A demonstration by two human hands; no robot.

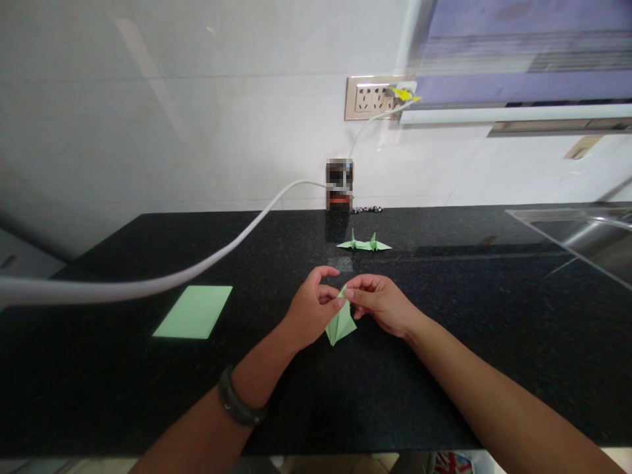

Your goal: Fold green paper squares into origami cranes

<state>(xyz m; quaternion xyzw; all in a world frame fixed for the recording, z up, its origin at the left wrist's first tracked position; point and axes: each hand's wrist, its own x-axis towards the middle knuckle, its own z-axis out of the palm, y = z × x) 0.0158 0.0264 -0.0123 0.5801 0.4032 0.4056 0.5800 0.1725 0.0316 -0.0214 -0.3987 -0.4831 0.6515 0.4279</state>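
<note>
A partly folded green paper piece [340, 322] is held over the black counter [444, 316]. My left hand [310, 309] pinches its top edge from the left, fingers closed. My right hand [380, 301] pinches the same top point from the right, fingers pressed together. The paper's lower tip hangs down between both hands. A finished green paper crane [364, 244] sits on the counter farther back, beyond my hands.
A flat sheet of green paper [193, 311] lies on the counter at the left. A white cable [197, 266] runs from the left to a small dark device [340, 186] at the wall. A steel sink [587, 240] is at the right. A wall socket [371, 97] is above.
</note>
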